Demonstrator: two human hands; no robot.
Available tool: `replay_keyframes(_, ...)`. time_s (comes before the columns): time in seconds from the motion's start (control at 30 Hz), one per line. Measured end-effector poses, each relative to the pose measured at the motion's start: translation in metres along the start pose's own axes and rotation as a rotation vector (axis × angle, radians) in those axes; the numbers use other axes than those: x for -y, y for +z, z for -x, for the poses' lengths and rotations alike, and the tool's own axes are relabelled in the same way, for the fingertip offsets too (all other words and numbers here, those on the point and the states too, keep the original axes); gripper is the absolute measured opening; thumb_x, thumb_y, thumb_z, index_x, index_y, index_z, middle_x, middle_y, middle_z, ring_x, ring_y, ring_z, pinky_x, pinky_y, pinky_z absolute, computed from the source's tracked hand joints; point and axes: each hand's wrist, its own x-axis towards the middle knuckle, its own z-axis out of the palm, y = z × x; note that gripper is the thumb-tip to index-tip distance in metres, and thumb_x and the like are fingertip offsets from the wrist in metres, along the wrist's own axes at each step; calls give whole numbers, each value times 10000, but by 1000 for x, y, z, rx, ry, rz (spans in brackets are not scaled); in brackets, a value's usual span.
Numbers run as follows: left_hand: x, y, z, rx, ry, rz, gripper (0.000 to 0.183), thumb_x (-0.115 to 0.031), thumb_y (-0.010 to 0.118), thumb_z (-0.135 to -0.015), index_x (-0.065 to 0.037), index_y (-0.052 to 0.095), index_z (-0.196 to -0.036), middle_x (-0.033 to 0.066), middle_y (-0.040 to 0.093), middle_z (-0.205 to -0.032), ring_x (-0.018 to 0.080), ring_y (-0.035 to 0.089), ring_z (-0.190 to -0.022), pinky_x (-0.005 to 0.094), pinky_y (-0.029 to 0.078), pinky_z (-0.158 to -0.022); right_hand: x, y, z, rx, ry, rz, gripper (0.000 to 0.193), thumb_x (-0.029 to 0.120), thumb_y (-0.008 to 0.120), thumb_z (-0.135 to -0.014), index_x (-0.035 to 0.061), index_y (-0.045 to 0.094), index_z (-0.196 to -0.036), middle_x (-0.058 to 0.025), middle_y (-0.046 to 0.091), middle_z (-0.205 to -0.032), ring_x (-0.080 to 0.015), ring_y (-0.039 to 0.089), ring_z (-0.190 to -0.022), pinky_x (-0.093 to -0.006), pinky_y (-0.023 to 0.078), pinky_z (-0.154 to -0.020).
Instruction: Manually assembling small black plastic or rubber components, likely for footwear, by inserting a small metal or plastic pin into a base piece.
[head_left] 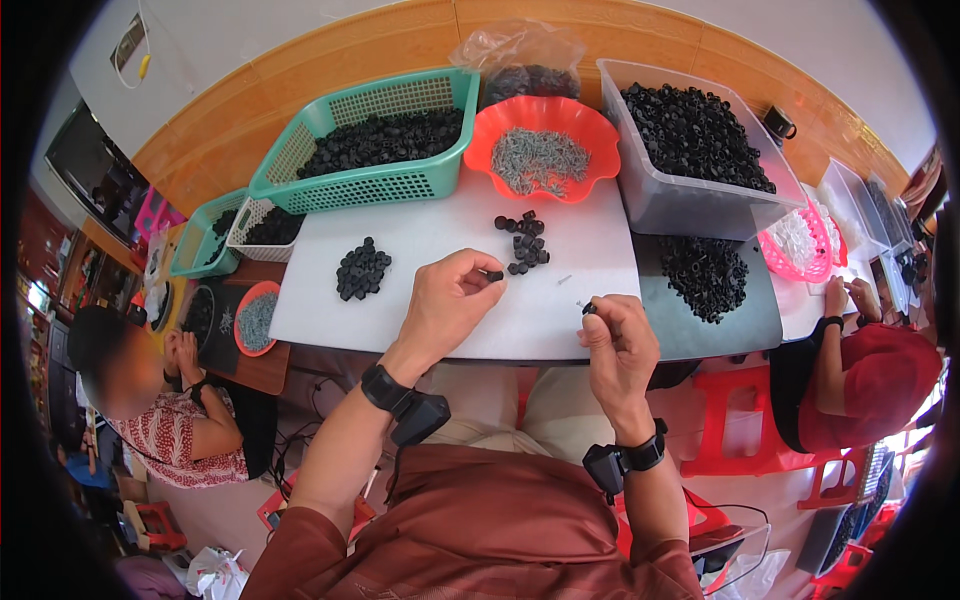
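Above the white board (400, 325), my left hand (440, 305) pinches a small black plastic piece (494, 276) between thumb and fingertips. My right hand (620, 345), over the board's near right edge, grips another small black part (589, 308) with thumb and curled forefinger. Just beyond the left fingertips lies a loose cluster of black plastic pieces (528, 245). A rounder pile of similar black pieces (362, 270) sits to the left of that hand. A tiny loose screw (564, 280) rests on the board between the hands.
Along the back stand a green basket (375, 190), a red scalloped bowl (605, 165) of grey screws and a clear bin (680, 212), both larger containers holding black parts. More black parts (703, 278) lie on the dark surface at right. One person (165, 390) sits left, another (870, 385) right.
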Motion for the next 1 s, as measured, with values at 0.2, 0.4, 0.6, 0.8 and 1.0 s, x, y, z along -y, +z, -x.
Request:
replay_keyframes(0.2, 7, 1, 6, 50, 74, 238, 194, -41, 732, -930, 36, 704, -1106, 69, 742, -1012, 95, 689, -865, 252, 572, -770, 2, 0, 0, 0, -9, 7, 158, 51, 703, -974, -32, 663, -1102, -101, 633, -1013, -117, 611, -715, -240, 514, -616)
replay_keyframes(0.4, 2, -1, 12, 178, -126, 715, 243, -109, 669, -1006, 36, 690, -1200, 117, 716, -1178, 146, 708, -954, 319, 615, -890, 4, 1, 0, 1, 1, 4, 160, 51, 703, -974, -34, 664, -1104, -101, 635, -1017, -113, 613, -720, -238, 518, -620)
replay_keyframes(0.6, 6, 0, 15, 226, -190, 905, 217, -103, 667, -1003, 17, 688, -1182, 137, 712, -1198, 158, 715, -970, 328, 624, -902, 10, 6, 0, 14, 23, -48, 156, 27, 694, -972, -38, 666, -1111, -106, 638, -1026, -116, 624, -736, -239, 527, -632)
replay_keyframes(0.8, 4, 2, 22, 281, -260, 1109, 187, -58, 671, -989, 3, 672, -1166, 149, 711, -1179, 175, 724, -974, 328, 632, -900, 23, 11, -3, 64, 22, -72, 167, -11, 693, -953, -36, 668, -1116, -115, 645, -1038, -138, 635, -771, -257, 539, -653)
replay_keyframes(1.0, 5, 5, 25, 344, -283, 1189, 196, -51, 667, -988, -1, 678, -1178, 154, 709, -1179, 181, 724, -980, 335, 635, -907, 28, 23, -6, 103, -40, -65, 215, -38, 720, -911, -21, 676, -1120, -129, 657, -1018, -177, 651, -783, -284, 550, -669)
